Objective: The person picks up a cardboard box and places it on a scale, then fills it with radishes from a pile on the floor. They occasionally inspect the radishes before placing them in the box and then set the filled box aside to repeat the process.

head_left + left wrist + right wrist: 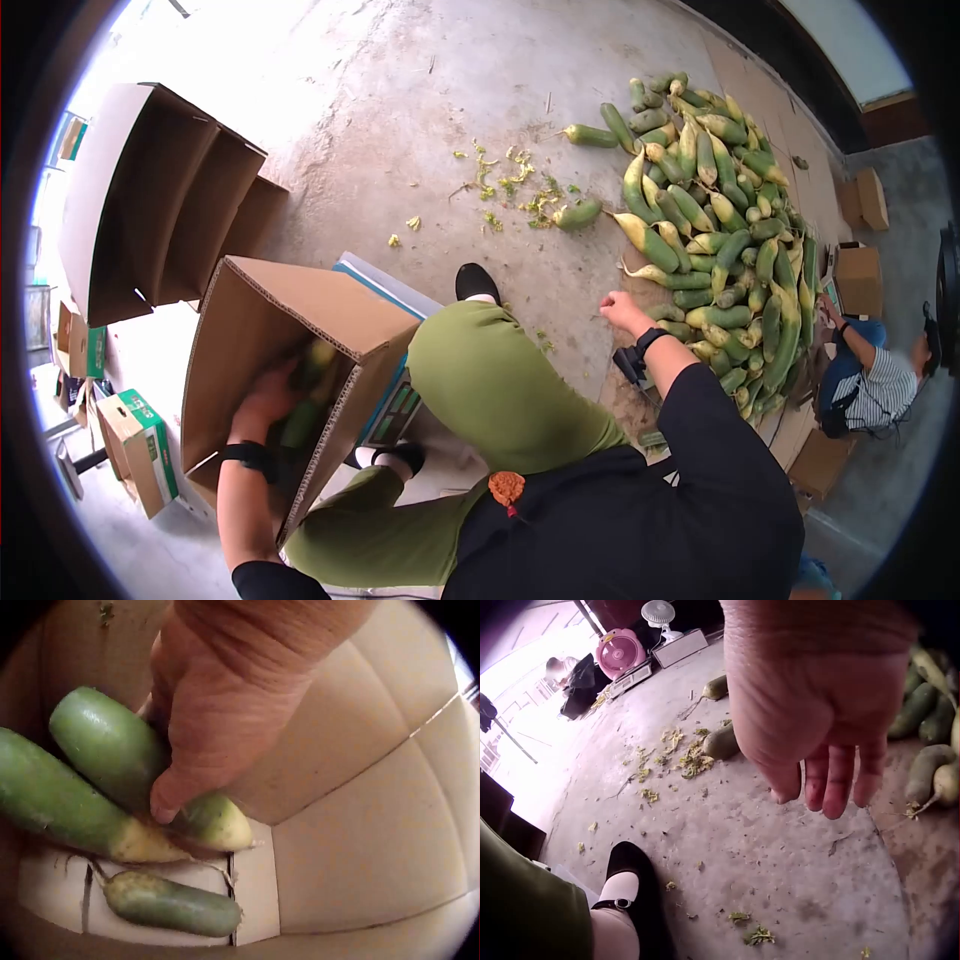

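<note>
My left hand [266,402] reaches down inside an open cardboard box [330,296] that leans by my knee. In the left wrist view its thumb and fingers grip a green radish [109,739] with a pale yellowish tip. Beside that lie a larger green radish [64,796] and a shorter one [174,904] on the box bottom. My right hand [627,313] hangs above the floor at the near edge of a big pile of green radishes [688,208]. Nothing is in it; its fingers point downward, loosely bent, in the right wrist view.
Trimmed leaf scraps [515,180] and a few loose radishes [577,214] are scattered on the concrete floor [400,130]. An empty divided carton [120,190] stands at the left, with smaller green-and-brown boxes [135,445] below it. Another person [870,380] sits beyond the pile.
</note>
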Demonstrator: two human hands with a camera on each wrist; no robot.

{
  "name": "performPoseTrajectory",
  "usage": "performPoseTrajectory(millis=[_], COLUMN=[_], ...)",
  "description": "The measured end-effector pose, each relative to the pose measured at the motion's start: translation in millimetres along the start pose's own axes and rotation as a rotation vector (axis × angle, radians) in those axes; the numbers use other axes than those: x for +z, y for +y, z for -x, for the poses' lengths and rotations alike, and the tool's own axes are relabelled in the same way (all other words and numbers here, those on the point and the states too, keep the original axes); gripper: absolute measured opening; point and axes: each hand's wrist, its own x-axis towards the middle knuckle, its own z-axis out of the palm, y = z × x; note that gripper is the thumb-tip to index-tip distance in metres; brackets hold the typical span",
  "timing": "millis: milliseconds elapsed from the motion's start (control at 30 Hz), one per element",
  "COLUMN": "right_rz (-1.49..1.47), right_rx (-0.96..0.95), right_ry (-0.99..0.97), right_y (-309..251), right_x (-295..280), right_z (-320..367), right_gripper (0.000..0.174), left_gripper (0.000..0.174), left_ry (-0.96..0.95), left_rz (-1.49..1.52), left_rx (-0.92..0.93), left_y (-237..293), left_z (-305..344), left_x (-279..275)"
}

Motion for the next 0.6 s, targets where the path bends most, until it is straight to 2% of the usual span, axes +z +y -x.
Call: performPoseTrajectory(millis=[67,133,200,267,300,333,367,400,467,500,600], right_rz=[-0.013,0.021,-0.004,0.101,0.100,0.100,0.116,0.133,0.212,0.256,0.287], right_rx=[-0.010,0.037,0.058,0.013,0.097,0.100,0.137,0.174,0.271,0.293,0.234], right_ry=[-0.002,0.031,0.038,0.154,0.147,0.141,0.226,0.307,0.385,0.405,0.526], right_y=[0.7,12.0,18.8,26.9,28.7,32.0,37.1,43.5,50.2,55.9,71.1], right_x=[-6.0,-17.2,-31.6,-48.6,-59.6,-68.6,-77.8,-85.3,-98.9,-103.5,-111.5], right_z=[-10.2,-15.1,-17.0,-16.1,-15.7,-17.8,-20.8,-22.6,-30.8,-38.3,-60.0], right_gripper=[0.019,0.019,0.020,0.023,0.026,0.026,0.026,0.025,0.031,0.037,0.051], left_gripper=[0.068,0.063,0.060,0.057,0.057,0.054,0.051,0.051,0.045,0.043,0.042], left_ry=[-0.090,-0.135,0.023,0.221,0.214,0.362,0.511,0.507,0.769,0.839,1.026], left_rz=[0.023,0.187,0.430,0.480,0.478,0.534,0.586,0.584,0.535,0.557,0.627], left_rx=[-0.019,-0.111,-0.147,-0.079,-0.082,-0.093,-0.104,-0.111,-0.122,-0.122,-0.228], left_y=[14.2,16.4,52.4,76.8,91.6,107.1,115.2,115.1,113.0,113.3,138.4], left_z=[20.3,43.1,83.3,120.6,136.5,151.5,161.9,169.9,181.5,183.8,178.4], left_x=[-26.4,-50.4,-78.6,-89.1,-88.2,-84.9,-78.5,-66.4,-33.7,-16.6,23.3])
